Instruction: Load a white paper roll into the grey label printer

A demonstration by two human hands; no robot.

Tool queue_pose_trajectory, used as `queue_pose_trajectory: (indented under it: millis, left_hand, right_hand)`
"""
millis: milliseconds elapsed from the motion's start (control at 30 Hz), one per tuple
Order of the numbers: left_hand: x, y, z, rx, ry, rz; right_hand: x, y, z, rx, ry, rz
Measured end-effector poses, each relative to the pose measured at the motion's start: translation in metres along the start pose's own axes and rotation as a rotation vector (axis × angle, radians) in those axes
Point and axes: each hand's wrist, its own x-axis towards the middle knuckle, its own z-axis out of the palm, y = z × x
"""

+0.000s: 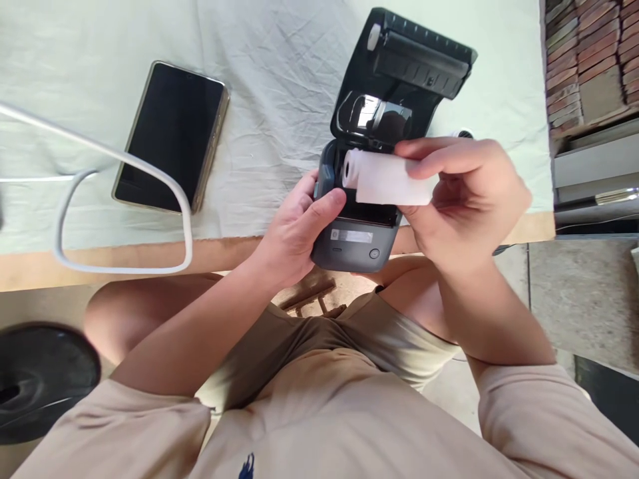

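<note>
A dark grey portable label printer (357, 249) is tilted over the table's front edge, its lid (414, 60) swung up and back. My left hand (299, 229) wraps around the printer's left side, thumb over the rim of the paper bay. Between the thumb and fingers of my right hand (464, 193) is a small white paper roll (382, 179), with a flap of paper hanging loose at its front. The roll is above the bay, its left end partly over the inside; I cannot tell whether it touches the bay.
A dark-screened tablet (172, 133) lies on the pale cloth (269, 66) to the left. A looped white cable (187, 226) crosses in front of it. A black round stool (44, 382) stands at lower left, and stacked bricks (594, 46) are at upper right.
</note>
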Motion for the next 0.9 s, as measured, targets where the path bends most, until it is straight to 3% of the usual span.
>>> queue_pose_trajectory:
  millis: [133, 333, 433, 467, 533, 633, 767, 833, 900]
  left_hand:
    - [0.000, 0.001, 0.000, -0.032, 0.000, 0.017]
    - [-0.001, -0.001, -0.005, -0.005, -0.014, 0.020]
    - [-0.004, -0.001, -0.007, 0.041, 0.000, 0.020]
    - [-0.006, 0.000, -0.006, 0.065, 0.006, 0.015]
    - [-0.007, 0.002, -0.004, 0.115, 0.012, 0.015]
    - [-0.007, 0.007, -0.002, 0.206, 0.012, 0.004]
    - [-0.003, 0.009, -0.005, 0.266, -0.040, -0.043]
    - [-0.002, 0.008, -0.007, 0.233, -0.059, -0.032]
    - [-0.001, 0.006, -0.010, 0.186, -0.082, -0.008]
  right_hand:
    - [0.002, 0.002, -0.001, -0.057, -0.048, -0.041]
    - [0.004, 0.001, -0.001, -0.098, -0.083, -0.392]
    - [0.006, 0.003, -0.001, -0.065, -0.094, -0.415]
    - [0.006, 0.004, -0.001, -0.053, -0.075, -0.394]
    - [0.008, 0.007, 0.000, -0.013, 0.098, -0.313]
    - [0.008, 0.010, 0.005, 0.175, 0.285, -0.044]
    - [0.006, 0.014, 0.010, 0.541, 0.215, 0.153]
    - [0.005, 0.014, 0.007, 0.526, 0.219, 0.215]
    - [0.004, 0.013, 0.003, 0.445, 0.082, 0.316]
